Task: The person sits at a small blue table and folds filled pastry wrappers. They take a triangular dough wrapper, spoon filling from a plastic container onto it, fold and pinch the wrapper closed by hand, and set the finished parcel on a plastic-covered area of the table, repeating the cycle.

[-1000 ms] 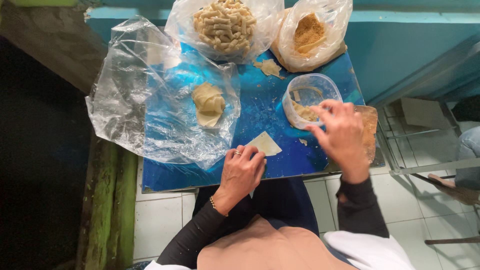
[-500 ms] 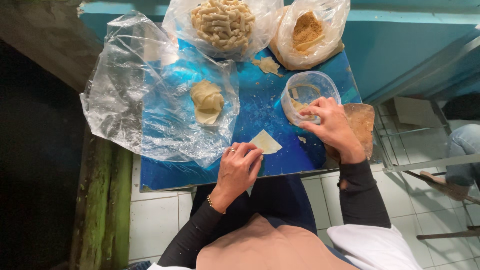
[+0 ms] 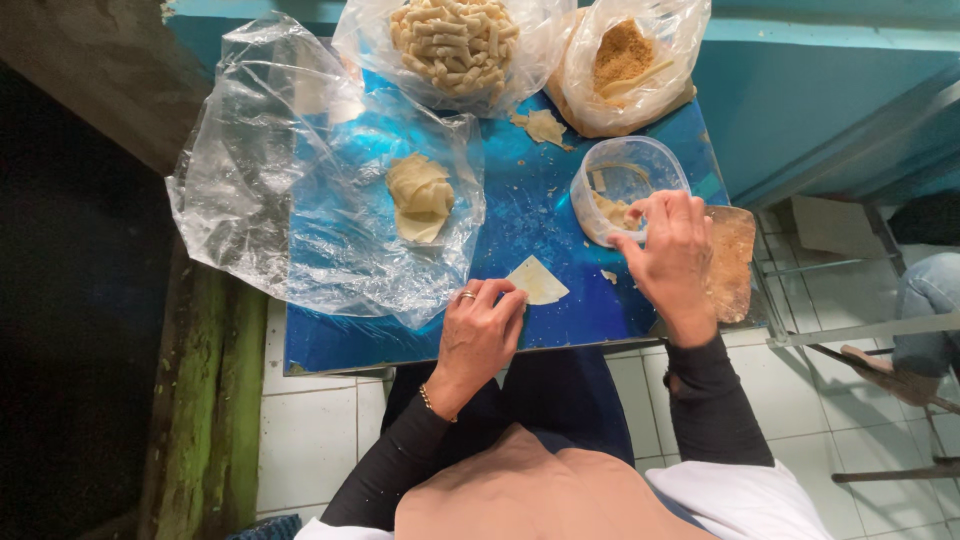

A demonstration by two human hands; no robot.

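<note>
Right hand (image 3: 672, 250) shifted left off brown board (image 3: 730, 262); fingertips now at clear tub (image 3: 625, 188) rim, over filling.

A bag of rolled snacks (image 3: 452, 45) sits beside a crumb bag (image 3: 628, 62).

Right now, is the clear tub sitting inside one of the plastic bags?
No, the tub stands on the bare blue table, apart from the bags, with the right hand at its rim.

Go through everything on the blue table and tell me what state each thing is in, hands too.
Wrapper: flat, unfilled, left hand touching its edge.
Tub: open, right hand reaching in.
Wrapper stack: inside the open clear bag.
Rolls bag: open, full.
Crumb bag: open.
</note>
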